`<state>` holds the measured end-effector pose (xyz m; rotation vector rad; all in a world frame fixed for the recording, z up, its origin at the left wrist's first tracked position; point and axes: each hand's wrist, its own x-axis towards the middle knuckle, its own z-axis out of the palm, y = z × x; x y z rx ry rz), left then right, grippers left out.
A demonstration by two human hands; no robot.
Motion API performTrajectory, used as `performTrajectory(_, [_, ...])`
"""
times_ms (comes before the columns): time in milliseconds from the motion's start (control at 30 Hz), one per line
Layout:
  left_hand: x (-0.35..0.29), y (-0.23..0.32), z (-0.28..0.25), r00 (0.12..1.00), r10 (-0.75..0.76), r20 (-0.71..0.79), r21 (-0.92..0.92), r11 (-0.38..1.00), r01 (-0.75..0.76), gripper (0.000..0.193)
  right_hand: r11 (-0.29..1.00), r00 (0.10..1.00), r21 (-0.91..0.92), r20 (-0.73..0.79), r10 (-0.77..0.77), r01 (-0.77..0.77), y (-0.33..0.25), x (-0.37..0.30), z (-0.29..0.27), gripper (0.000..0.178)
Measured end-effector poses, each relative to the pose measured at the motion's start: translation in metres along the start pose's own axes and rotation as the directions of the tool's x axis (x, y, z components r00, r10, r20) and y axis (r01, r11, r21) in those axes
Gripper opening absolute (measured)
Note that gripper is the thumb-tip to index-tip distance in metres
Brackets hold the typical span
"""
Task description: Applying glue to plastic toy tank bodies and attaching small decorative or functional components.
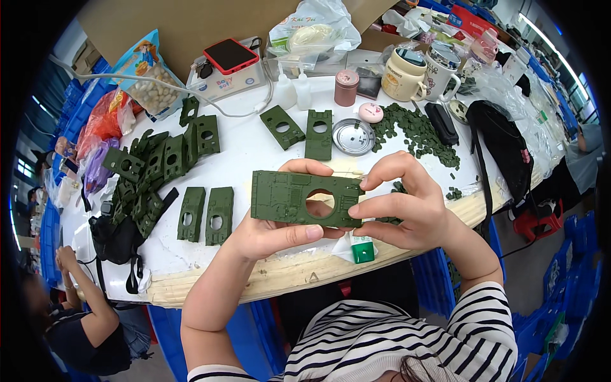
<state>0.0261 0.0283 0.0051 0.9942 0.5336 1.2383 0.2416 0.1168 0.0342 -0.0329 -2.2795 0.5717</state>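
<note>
My left hand (273, 239) grips a dark green plastic model tank hull (277, 197) from below, its thumb along the near edge and fingers behind. A large round hole goes through the hull. My right hand (410, 207) is at the hull's right end, bent fingertips touching its edge and top face. Whether a small piece sits under those fingertips I cannot make out. Just beyond lie two similar green hulls (319, 149), and another pair of hulls (219, 219) rests to the left. A small green-capped bottle (363, 248) is below my hands.
Several green hulls (153, 159) are heaped at the left beside a black bag (114, 239). Small green parts (414, 130) spread around a round metal dish (353, 137). Behind stand white squeeze bottles (285, 89), a pink canister (346, 89) and mugs (405, 76). A person (89, 318) sits at the left.
</note>
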Motion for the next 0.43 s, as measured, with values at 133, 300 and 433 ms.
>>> performTrajectory(133, [0.000, 0.001, -0.001, 1.000, 0.016, 0.025, -0.003, 1.000, -0.016, 0.061, 1.000, 1.000, -0.010, -0.005, -0.005, 0.005, 0.000, 0.000, 0.002, 0.031])
performTrajectory(300, [-0.001, 0.003, 0.000, 0.999, -0.020, 0.034, 0.022, 1.000, 0.019, 0.062, 0.996, 1.000, -0.082, 0.000, -0.020, 0.020, 0.000, -0.003, 0.002, 0.035])
performTrajectory(433, [-0.005, 0.004, 0.001, 0.998, -0.038, 0.053, 0.060, 0.998, 0.035, 0.066, 0.994, 0.993, -0.029, -0.057, 0.106, -0.107, -0.010, 0.000, 0.003, 0.068])
